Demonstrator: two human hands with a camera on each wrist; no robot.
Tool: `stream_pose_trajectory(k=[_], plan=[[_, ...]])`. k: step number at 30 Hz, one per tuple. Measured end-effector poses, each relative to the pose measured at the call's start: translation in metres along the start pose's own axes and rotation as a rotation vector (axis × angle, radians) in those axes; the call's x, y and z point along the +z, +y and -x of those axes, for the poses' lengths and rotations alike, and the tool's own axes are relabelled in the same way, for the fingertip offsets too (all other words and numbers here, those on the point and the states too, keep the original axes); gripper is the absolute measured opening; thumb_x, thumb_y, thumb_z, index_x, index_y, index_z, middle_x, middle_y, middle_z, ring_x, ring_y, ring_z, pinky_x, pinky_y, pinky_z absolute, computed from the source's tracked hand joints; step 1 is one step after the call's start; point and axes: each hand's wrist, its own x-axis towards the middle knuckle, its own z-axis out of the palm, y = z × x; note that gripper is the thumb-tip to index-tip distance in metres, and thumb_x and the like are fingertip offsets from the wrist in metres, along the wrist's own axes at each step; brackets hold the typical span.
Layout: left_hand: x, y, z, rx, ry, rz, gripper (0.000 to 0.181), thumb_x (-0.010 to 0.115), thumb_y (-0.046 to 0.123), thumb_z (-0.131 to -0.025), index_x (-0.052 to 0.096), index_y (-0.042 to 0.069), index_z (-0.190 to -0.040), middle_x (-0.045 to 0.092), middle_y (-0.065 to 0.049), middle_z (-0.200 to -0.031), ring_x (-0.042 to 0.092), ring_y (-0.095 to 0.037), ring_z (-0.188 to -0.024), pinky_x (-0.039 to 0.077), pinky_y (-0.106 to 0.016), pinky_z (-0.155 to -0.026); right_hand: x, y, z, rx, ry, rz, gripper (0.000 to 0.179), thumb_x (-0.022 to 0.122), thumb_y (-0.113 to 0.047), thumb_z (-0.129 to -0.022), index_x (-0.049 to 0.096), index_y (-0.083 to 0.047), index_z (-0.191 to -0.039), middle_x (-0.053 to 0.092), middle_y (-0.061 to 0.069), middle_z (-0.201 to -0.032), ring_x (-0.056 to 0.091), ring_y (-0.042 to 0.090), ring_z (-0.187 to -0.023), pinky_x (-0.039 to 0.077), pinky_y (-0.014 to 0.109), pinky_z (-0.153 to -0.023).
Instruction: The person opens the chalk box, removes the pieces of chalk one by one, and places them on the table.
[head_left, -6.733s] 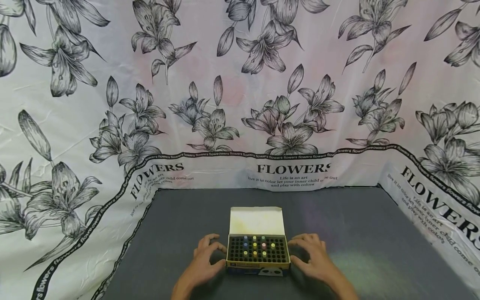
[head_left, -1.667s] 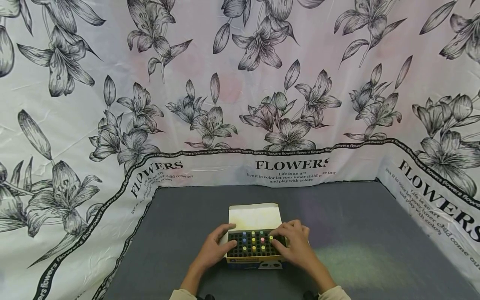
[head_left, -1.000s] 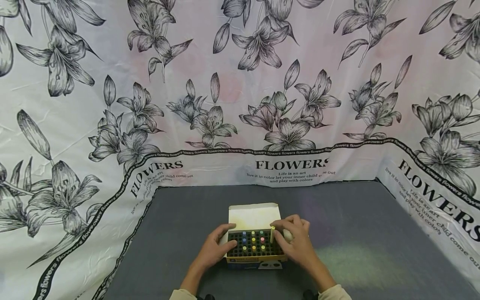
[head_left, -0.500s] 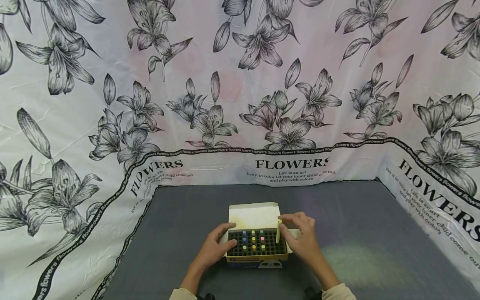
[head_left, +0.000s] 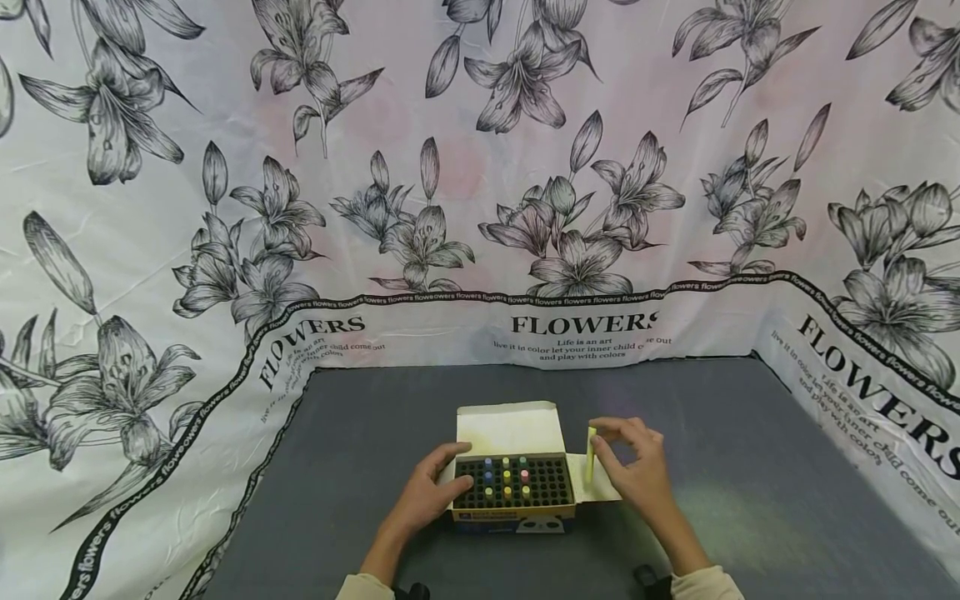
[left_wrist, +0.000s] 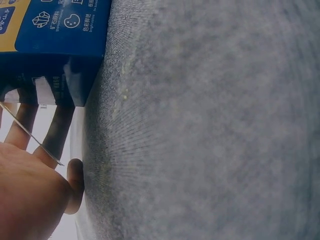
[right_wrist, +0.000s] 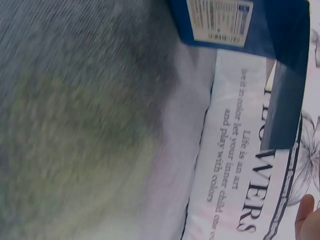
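Reading the clock from the box, with twelve farthest from the person, a creased, slightly shiny cloth (head_left: 450, 208) printed with black lilies runs round from nine through twelve to three. The table (head_left: 720, 425) is matte dark grey, finely woven up close, with a dull yellowish smudge towards four. On it sits an oblong cardboard box (head_left: 491, 526), blue with a yellow band, its pale lid (head_left: 510, 427) raised at twelve and a flat flap (head_left: 609, 490) out at three. Inside is a black rack (head_left: 551, 483) of round holes. The left hand (head_left: 427, 489) holds the box's end at nine, partly covering its rim; the right hand (head_left: 637, 467), towards three, pinches a slim, nearly upright yellow stick (head_left: 590, 457) over the flap. Nine coloured sticks (head_left: 507, 477) stand in the rack.
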Motion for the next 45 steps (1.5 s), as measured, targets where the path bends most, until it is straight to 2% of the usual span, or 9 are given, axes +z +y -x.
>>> stream_pose_trajectory(k=[5,12,17,22,24,29,31,38,45], plan=[[0.000,0.001,0.000,-0.001,0.007,-0.006,0.051,0.069,0.025,-0.098,0.053,0.023,-0.147,0.038,-0.011,-0.163,0.025,-0.042,-0.154,0.040,-0.058,-0.113,-0.015,0.009,0.005,0.037,0.004,-0.019,0.032,0.074,0.018,-0.076,0.075,-0.001,-0.101,0.071,0.008,-0.077,0.057,0.009,-0.083,0.029,0.025,-0.095],[0.000,0.004,0.000,-0.004,0.004,-0.007,0.051,0.069,0.025,-0.098,0.053,0.022,-0.147,0.038,-0.013,-0.163,0.025,-0.043,-0.154,0.043,-0.057,-0.110,-0.040,0.011,0.009,0.089,-0.060,-0.052,0.031,0.074,0.016,-0.079,0.075,-0.003,-0.103,0.073,0.004,-0.076,0.060,0.004,-0.091,0.034,0.016,-0.099],[0.001,0.005,0.001,0.003,0.004,-0.003,0.051,0.069,0.024,-0.098,0.053,0.021,-0.147,0.038,-0.014,-0.163,0.025,-0.043,-0.154,0.040,-0.058,-0.112,-0.054,0.016,0.014,0.170,-0.118,-0.028,0.027,0.074,0.011,-0.084,0.075,-0.007,-0.105,0.074,0.001,-0.076,0.061,0.000,-0.094,0.042,0.011,-0.091],[0.001,0.005,0.000,0.000,0.012,-0.003,0.051,0.069,0.024,-0.098,0.054,0.022,-0.146,0.039,-0.013,-0.162,0.024,-0.042,-0.154,0.038,-0.060,-0.114,-0.067,0.020,0.021,0.279,-0.182,0.017,0.019,0.072,0.002,-0.091,0.074,-0.008,-0.107,0.074,-0.002,-0.080,0.062,-0.004,-0.094,0.045,0.012,-0.088],[0.001,0.005,0.000,-0.006,0.016,-0.005,0.050,0.069,0.024,-0.098,0.054,0.023,-0.146,0.039,-0.012,-0.162,0.025,-0.042,-0.154,0.038,-0.060,-0.114,-0.071,0.022,0.023,0.329,-0.218,0.049,0.016,0.072,-0.004,-0.093,0.074,-0.009,-0.109,0.074,-0.004,-0.082,0.062,-0.005,-0.093,0.050,0.019,-0.088],[0.002,0.004,0.001,-0.010,0.025,-0.015,0.050,0.070,0.024,-0.098,0.054,0.023,-0.146,0.039,-0.012,-0.162,0.026,-0.041,-0.154,0.041,-0.058,-0.112,-0.082,0.031,0.030,0.433,-0.321,0.062,0.017,0.070,-0.015,-0.098,0.072,-0.008,-0.113,0.075,-0.006,-0.082,0.061,-0.005,-0.095,0.051,0.058,-0.091],[0.002,0.005,0.001,-0.011,0.025,-0.013,0.050,0.069,0.023,-0.098,0.054,0.023,-0.146,0.039,-0.013,-0.162,0.026,-0.041,-0.154,0.042,-0.057,-0.111,-0.086,0.035,0.033,0.461,-0.360,0.047,0.019,0.069,-0.018,-0.098,0.072,-0.007,-0.114,0.074,-0.006,-0.083,0.063,-0.004,-0.095,0.050,0.063,-0.088],[0.002,0.006,0.002,-0.005,0.032,-0.024,0.050,0.070,0.023,-0.098,0.055,0.024,-0.145,0.041,-0.011,-0.161,0.027,-0.040,-0.154,0.041,-0.058,-0.112,-0.091,0.045,0.036,0.550,-0.503,0.029,0.023,0.069,-0.024,-0.099,0.070,-0.006,-0.113,0.074,-0.002,-0.088,0.069,0.006,-0.084,0.055,0.033,-0.077],[0.003,0.006,0.003,-0.013,0.041,-0.036,0.049,0.070,0.023,-0.097,0.055,0.025,-0.145,0.042,-0.010,-0.161,0.028,-0.040,-0.154,0.042,-0.058,-0.111,-0.087,0.053,0.037,0.526,-0.632,-0.020,0.022,0.068,-0.020,-0.099,0.069,-0.002,-0.111,0.076,0.002,-0.086,0.070,0.010,-0.076,0.053,0.029,-0.072]])
